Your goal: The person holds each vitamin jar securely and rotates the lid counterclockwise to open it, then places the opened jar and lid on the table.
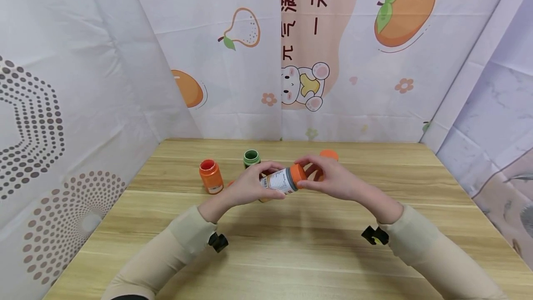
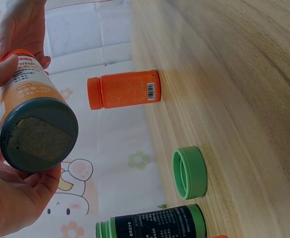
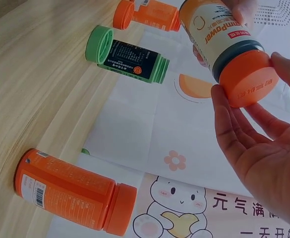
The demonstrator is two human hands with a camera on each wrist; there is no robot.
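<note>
Clamped round raised, tilted white-labelled bottle (image 1: 278,181) with left hand (image 1: 251,186), in front and right of green bottle (image 3: 135,60) | pinching its orange lid (image 1: 298,176) with right hand (image 1: 331,179) | around green bottle: green cap (image 2: 197,171) just beside, open orange bottle (image 1: 213,180) left, lidded orange bottle (image 3: 68,188) right

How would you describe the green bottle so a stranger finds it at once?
On the wooden table, look toward the back. Right of the open orange bottle, partly behind the left hand, stands the green bottle. Unlike its orange neighbour, it has a black label and green uncapped neck.
</note>
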